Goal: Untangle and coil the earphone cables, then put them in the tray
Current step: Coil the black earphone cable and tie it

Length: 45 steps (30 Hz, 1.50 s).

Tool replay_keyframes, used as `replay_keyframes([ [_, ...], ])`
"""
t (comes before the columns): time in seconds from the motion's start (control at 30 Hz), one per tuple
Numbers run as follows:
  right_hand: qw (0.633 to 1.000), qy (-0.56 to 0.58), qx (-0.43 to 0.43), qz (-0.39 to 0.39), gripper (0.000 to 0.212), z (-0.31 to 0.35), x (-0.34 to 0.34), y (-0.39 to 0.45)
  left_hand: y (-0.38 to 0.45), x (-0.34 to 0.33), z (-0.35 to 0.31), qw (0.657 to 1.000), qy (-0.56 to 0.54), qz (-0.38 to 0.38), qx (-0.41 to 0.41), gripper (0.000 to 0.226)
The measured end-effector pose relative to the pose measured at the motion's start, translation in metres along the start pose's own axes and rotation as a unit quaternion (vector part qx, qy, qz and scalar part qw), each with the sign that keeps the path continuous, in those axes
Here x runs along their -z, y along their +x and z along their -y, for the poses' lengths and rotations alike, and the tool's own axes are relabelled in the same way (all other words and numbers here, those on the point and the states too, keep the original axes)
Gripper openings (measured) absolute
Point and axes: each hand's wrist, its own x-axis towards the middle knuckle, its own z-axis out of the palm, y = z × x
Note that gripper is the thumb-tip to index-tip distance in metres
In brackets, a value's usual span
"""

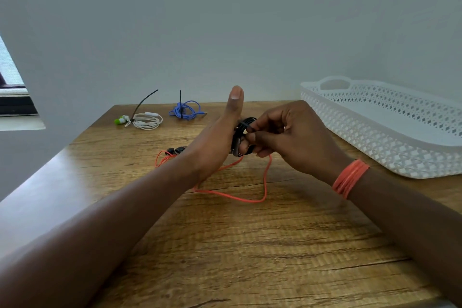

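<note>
A black earphone cable (pixel 246 124) is looped round the fingers of my left hand (pixel 215 142), whose thumb points up. My right hand (pixel 282 137) pinches that black coil from the right side. An orange earphone cable (pixel 240 197) lies loose on the wooden table under both hands, its dark earbuds (pixel 176 150) just left of my left wrist. A white coiled earphone (pixel 146 121) with green buds and a blue coiled earphone (pixel 185 110), each bound with a black tie, lie at the back of the table. The white lattice tray (pixel 375 147) stands at the right.
The table's left edge (pixel 50 167) runs diagonally next to a grey wall. A window corner (pixel 12 82) shows at the far left. An orange band (pixel 350 179) circles my right wrist. Bare wood (pixel 250 257) lies in front of my hands.
</note>
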Motion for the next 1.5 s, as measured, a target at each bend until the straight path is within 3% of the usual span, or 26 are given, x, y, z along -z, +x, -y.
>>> replay_keyframes([
  [0.1, 1.0, 0.024, -0.006, 0.0, 0.007, 0.001, 0.0, -0.001, 0.002, 0.001, 0.003, 0.999, -0.045, 0.003, 0.0, 0.092],
  [0.27, 1.0, 0.019, -0.017, -0.011, 0.01, 0.004, 0.004, 0.002, 0.001, 0.004, 0.002, 0.987, -0.157, -0.005, 0.02, 0.045],
  [0.4, 0.999, 0.004, -0.04, 0.013, 0.006, 0.003, 0.006, 0.002, -0.001, 0.006, 0.006, 0.996, -0.088, -0.007, 0.028, 0.052],
  [0.5, 0.998, 0.018, -0.043, 0.031, 0.004, 0.003, 0.006, 0.001, -0.003, 0.007, 0.003, 0.999, -0.043, -0.008, 0.018, 0.043],
  [0.77, 0.991, 0.111, -0.07, 0.031, 0.005, 0.003, 0.009, 0.0, -0.009, 0.016, -0.005, 0.992, -0.091, 0.069, 0.05, 0.036],
  [0.97, 0.991, 0.117, -0.065, 0.021, 0.009, 0.004, 0.007, 0.001, -0.009, 0.022, -0.004, 0.981, -0.148, 0.083, 0.09, 0.034],
  [1.23, 0.985, 0.16, -0.066, -0.017, 0.013, 0.003, 0.006, 0.002, -0.007, 0.015, -0.003, 0.974, -0.189, 0.047, 0.113, 0.022],
  [1.5, 0.973, 0.217, -0.082, -0.019, 0.014, 0.004, 0.004, 0.002, -0.005, 0.013, -0.004, 0.974, -0.195, -0.01, 0.116, 0.027],
])
